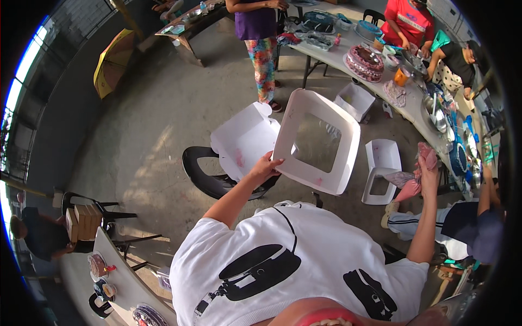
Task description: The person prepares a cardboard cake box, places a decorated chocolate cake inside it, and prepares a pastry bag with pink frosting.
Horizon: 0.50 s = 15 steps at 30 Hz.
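My left hand (265,167) grips the lower left edge of a white cardboard box lid (284,127) with a clear square window. The lid is raised and tilted, with pink smears on its inner side. Behind it, the white box (239,136), also smeared with pink, rests on a black chair (194,165); whether lid and box are joined is hidden. Out to the right, my right hand (429,174) is closed around a piping bag (410,190) with pink icing in it. The bag's full part hangs below the fingers and its gathered end sticks up above.
A long table (326,48) at the right bears a pink-and-brown cake (364,63), bowls and tools. Several people stand around it. White boxes (354,100) stand on the floor, one open windowed box (383,155) near my right hand. Another table (122,271) with cakes is at lower left.
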Available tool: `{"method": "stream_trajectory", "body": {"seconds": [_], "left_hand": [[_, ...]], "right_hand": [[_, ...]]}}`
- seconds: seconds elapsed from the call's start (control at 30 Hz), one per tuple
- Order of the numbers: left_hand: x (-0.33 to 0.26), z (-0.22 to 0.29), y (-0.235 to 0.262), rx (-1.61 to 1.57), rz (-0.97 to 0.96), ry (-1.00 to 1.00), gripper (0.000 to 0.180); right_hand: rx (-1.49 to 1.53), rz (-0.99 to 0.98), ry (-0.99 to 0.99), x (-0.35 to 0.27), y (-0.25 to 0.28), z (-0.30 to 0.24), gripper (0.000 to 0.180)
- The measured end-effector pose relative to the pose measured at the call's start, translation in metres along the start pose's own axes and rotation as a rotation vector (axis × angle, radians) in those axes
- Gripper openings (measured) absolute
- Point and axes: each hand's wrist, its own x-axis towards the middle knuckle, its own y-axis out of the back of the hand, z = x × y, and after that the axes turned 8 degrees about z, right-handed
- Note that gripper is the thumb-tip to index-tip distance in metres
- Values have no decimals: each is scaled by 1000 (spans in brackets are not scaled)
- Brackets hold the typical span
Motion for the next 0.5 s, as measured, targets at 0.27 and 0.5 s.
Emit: {"method": "stream_trajectory", "body": {"seconds": [0.27, 0.5], "left_hand": [[73, -21, -15, 234, 208, 43, 53], [132, -33, -44, 119, 338, 36, 56]], "right_hand": [[144, -132, -27, 53, -60, -14, 24], [297, -330, -3, 126, -78, -6, 21]]}}
